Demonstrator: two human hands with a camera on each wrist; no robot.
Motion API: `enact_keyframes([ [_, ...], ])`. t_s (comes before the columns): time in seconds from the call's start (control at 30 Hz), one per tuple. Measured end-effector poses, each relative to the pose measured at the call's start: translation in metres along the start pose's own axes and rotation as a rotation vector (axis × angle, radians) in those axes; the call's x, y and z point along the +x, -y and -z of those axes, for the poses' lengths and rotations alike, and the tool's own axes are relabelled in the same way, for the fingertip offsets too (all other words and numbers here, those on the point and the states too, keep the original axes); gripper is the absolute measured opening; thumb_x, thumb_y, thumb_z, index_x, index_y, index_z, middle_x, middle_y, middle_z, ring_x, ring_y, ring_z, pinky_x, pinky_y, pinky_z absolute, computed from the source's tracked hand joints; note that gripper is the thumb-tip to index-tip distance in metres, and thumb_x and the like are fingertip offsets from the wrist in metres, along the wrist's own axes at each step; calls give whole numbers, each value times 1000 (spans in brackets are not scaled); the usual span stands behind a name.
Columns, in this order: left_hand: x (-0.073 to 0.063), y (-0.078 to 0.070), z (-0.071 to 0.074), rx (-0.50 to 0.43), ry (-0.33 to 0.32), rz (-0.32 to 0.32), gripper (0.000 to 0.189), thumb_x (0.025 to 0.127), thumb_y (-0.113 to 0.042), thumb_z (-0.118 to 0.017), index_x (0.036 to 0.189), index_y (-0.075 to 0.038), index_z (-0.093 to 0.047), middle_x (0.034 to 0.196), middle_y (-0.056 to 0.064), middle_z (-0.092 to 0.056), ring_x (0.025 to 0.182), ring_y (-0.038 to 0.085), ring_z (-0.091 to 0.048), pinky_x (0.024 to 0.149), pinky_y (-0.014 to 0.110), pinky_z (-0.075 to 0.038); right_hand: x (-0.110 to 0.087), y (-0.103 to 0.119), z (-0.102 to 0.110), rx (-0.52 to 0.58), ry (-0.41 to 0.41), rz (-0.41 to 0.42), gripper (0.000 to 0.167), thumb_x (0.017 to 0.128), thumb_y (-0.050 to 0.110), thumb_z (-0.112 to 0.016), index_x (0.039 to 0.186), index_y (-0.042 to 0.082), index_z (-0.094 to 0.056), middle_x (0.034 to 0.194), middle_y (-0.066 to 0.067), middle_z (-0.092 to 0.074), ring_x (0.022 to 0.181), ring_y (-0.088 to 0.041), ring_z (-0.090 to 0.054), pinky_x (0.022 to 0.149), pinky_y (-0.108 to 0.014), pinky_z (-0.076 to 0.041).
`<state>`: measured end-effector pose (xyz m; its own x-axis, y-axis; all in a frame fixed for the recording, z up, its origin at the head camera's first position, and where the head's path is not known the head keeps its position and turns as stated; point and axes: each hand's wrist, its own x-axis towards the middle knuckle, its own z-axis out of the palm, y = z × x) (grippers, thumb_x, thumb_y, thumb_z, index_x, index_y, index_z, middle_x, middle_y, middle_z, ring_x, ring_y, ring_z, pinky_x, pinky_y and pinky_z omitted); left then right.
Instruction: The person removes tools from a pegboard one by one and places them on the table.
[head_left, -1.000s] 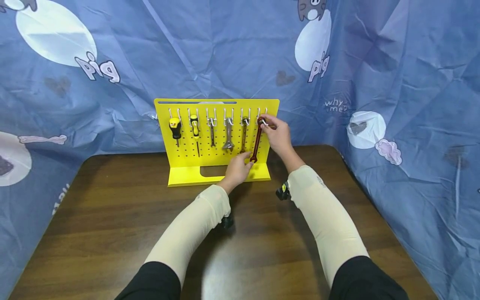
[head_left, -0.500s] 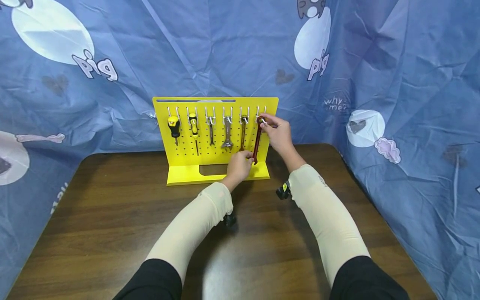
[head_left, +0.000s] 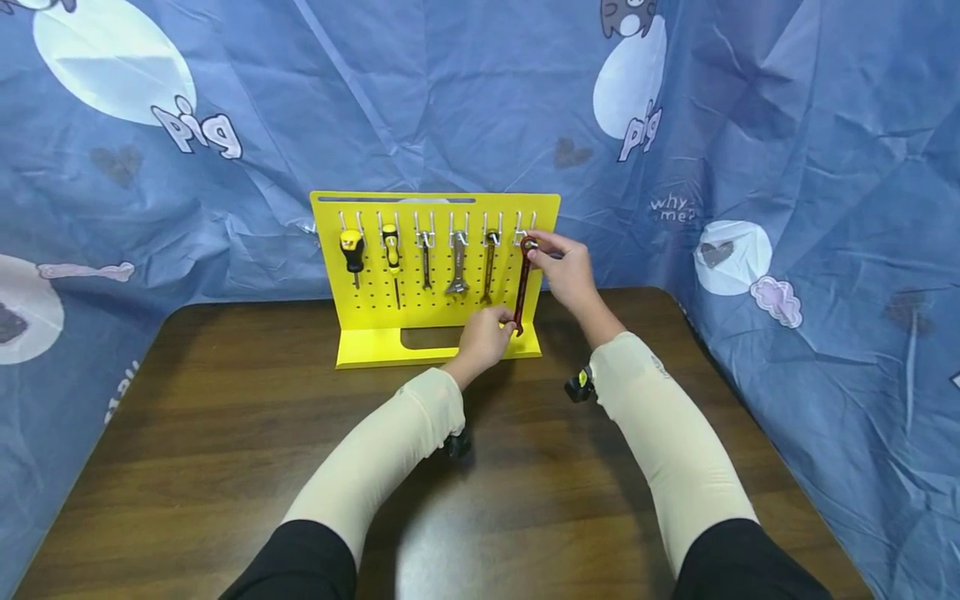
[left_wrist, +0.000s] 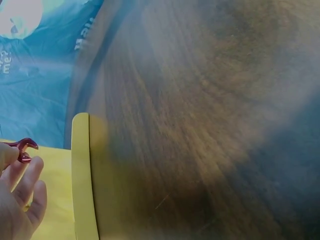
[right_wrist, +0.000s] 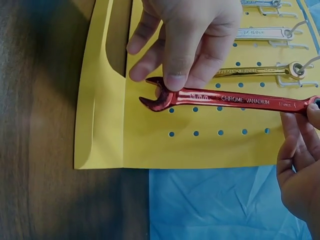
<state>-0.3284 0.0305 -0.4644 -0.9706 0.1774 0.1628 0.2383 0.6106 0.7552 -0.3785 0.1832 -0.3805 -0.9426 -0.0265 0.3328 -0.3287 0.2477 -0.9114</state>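
Note:
A red combination wrench [head_left: 522, 287], lettered CHROME VANADIUM, stands nearly upright in front of the right end of a yellow pegboard [head_left: 438, 321]. My right hand [head_left: 570, 271] pinches its ring end, close by the rightmost hook [head_left: 519, 237]. Lower down, my left hand [head_left: 483, 337] pinches the open end between thumb and fingers. The right wrist view has the left thumb [right_wrist: 176, 81] lying on the wrench just behind its forked end. Beside it hangs a gold wrench [right_wrist: 260, 71] on its own hook.
Further left on the board hang an adjustable wrench [head_left: 458, 262], a small wrench [head_left: 426, 262] and two yellow-black screwdrivers [head_left: 352, 250]. The board stands on a brown wooden table [head_left: 300, 417]. A blue printed curtain [head_left: 480, 100] closes off the back and right side.
The red wrench's ring end has shifted slightly right, out from its hook, with my right hand. My left hand has moved a little right and taken hold of the lower end.

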Motion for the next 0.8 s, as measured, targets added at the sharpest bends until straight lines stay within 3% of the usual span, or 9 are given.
enact_keyframes([
  [0.2, -7, -3, 2, -3, 22, -31, 11, 99, -12, -66, 103, -5, -74, 102, 7, -74, 96, 21, -67, 86, 37, -54, -4, 3, 4, -32, 22, 8, 32, 95, 3, -69, 126, 4, -70, 106, -20, -71, 78, -16, -71, 82, -44, -58],
  [0.53, -16, -6, 3, -24, 37, -68, 13, 98, -12, -67, 105, -4, -75, 103, 7, -75, 95, 20, -68, 82, 35, -54, -9, 7, 8, -96, 34, 11, 31, 95, 7, -70, 126, 5, -70, 100, -18, -71, 78, -19, -71, 75, -30, -58],
  [0.8, -23, -11, 7, -31, 50, -93, 13, 97, -13, -68, 104, -4, -75, 102, 6, -75, 90, 18, -67, 78, 34, -53, -12, 10, 12, -40, 38, 33, 30, 94, 4, -70, 124, 4, -71, 91, -15, -70, 74, -18, -71, 74, -31, -59],
])
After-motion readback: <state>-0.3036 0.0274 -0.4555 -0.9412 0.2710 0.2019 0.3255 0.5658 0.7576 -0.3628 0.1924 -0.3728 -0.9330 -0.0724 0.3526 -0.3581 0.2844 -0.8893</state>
